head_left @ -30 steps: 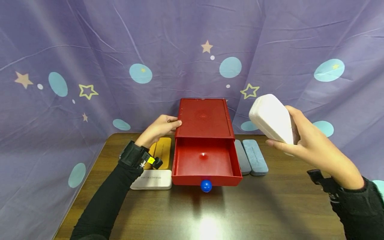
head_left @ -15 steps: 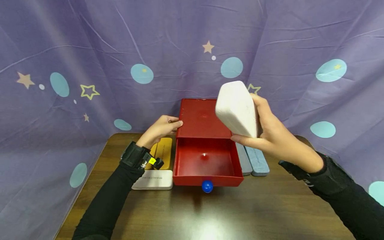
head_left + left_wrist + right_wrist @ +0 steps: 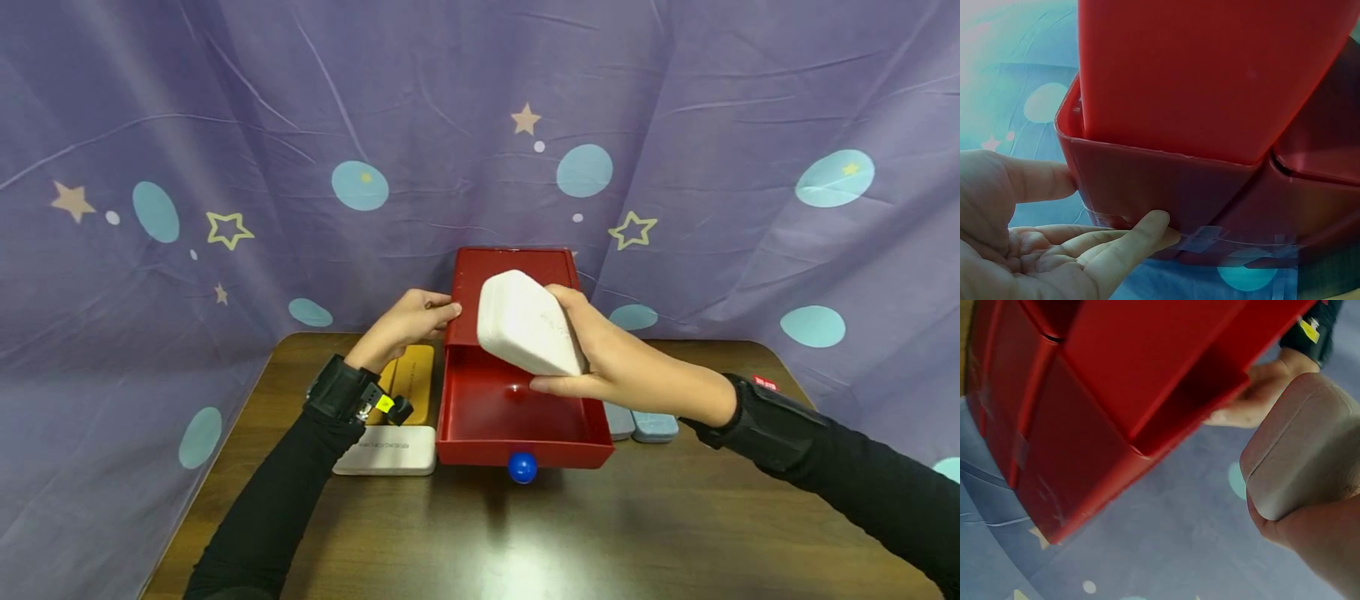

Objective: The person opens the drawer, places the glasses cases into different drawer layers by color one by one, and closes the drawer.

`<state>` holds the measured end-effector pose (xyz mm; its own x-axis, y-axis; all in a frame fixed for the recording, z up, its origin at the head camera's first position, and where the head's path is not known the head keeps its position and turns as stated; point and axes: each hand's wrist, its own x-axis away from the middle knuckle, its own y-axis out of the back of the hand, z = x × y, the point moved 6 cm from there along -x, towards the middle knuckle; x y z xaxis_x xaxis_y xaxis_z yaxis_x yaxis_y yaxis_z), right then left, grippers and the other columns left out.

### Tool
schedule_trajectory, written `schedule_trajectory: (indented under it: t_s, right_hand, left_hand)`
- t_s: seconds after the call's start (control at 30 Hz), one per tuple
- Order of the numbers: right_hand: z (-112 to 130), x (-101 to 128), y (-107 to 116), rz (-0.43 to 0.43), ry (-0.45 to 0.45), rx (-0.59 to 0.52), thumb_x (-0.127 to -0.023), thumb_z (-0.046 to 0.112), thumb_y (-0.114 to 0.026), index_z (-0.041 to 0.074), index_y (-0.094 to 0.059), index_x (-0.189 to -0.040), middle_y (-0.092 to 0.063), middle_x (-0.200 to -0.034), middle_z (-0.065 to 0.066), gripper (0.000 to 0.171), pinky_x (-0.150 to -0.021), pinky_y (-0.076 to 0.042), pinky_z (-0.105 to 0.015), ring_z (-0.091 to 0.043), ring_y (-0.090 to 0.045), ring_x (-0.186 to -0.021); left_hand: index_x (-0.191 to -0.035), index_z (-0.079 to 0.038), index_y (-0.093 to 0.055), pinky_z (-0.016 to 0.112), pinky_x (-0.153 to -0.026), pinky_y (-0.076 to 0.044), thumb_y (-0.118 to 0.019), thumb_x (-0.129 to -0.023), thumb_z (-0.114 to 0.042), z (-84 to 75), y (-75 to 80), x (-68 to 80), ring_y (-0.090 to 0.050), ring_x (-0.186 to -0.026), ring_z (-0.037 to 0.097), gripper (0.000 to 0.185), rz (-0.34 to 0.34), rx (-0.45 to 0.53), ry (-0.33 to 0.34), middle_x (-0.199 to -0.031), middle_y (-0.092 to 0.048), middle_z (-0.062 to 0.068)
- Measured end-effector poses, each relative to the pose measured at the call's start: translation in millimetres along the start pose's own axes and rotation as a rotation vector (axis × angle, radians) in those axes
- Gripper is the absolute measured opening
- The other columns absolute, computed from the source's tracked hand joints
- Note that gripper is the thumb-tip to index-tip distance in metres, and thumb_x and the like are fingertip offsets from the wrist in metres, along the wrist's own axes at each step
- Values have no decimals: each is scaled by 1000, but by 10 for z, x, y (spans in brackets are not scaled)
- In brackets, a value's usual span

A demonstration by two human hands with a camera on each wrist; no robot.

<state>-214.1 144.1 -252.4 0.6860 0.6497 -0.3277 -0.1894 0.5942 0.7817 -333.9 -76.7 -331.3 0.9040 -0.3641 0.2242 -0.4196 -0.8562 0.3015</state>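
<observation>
My right hand (image 3: 611,354) grips a white case (image 3: 521,325), shaped like a glasses case. It is tilted in the air over the pulled-out drawer (image 3: 525,425) of a red drawer box (image 3: 551,260), hiding part of the box's top. A round blue knob (image 3: 522,468) sits on the drawer front. My left hand (image 3: 405,321) touches the box's left side with extended fingers. In the left wrist view, fingertips (image 3: 1155,220) press its red wall near a strip of clear tape (image 3: 1204,237). The visible part of the drawer's floor is bare.
Yellow cases (image 3: 414,379) and another white case (image 3: 386,450) lie left of the box. A grey case (image 3: 618,423) and a light blue case (image 3: 655,427) lie to its right, partly covered by my arm. A purple curtain (image 3: 450,100) hangs behind the wooden table (image 3: 637,533).
My right hand has carried the white case leftward from the right side, to above the drawer, and lowered it in the last half second. My left hand stays on the box.
</observation>
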Motion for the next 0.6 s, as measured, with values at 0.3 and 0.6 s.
schedule_trajectory:
  t_s: [0.3, 0.6]
  right_hand:
    - [-66, -33, -158, 169, -19, -77, -89, 33, -80, 15, -23, -151, -45, -135, 1, 85, -97, -50, -30, -12, -48, -120]
    - [-146, -28, -334, 315, -74, -16, -89, 44, -78, 11, -25, -151, -45, -137, -1, 88, -96, -49, -32, -13, -46, -121]
  left_hand:
    - [-151, 10, -38, 47, -107, -50, -54, -105, -22, 2, 5, 15, -62, -127, 38, 59, -4, -18, -7, -146, -54, 28]
    - [-153, 8, -37, 45, -107, -50, -53, -105, -21, 20, 2, -4, -57, -133, 39, 58, -12, -22, 12, -149, -51, 27]
